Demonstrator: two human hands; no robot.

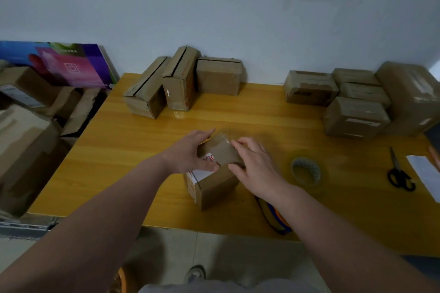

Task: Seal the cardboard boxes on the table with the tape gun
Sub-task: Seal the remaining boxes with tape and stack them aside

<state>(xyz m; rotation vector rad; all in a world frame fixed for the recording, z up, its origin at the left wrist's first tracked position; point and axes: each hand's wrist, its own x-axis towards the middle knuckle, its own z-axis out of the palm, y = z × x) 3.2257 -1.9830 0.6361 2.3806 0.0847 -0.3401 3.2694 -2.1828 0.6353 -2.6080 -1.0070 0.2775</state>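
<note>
A small cardboard box (215,185) with a white label and red print stands near the front of the yellow table (123,150). My left hand (188,154) grips its left top edge, thumb on the label side. My right hand (254,164) lies flat on the taped top, fingers straight and pressing down. The tape gun (273,217), dark with orange and blue, lies on the table under my right forearm, partly hidden. A roll of clear tape (306,171) sits right of the box.
Three boxes (181,81) stand at the back middle, and several more boxes (357,102) are stacked at the back right. Black scissors (400,176) and a white paper strip (423,176) lie at the right. More cartons (28,145) pile up left of the table.
</note>
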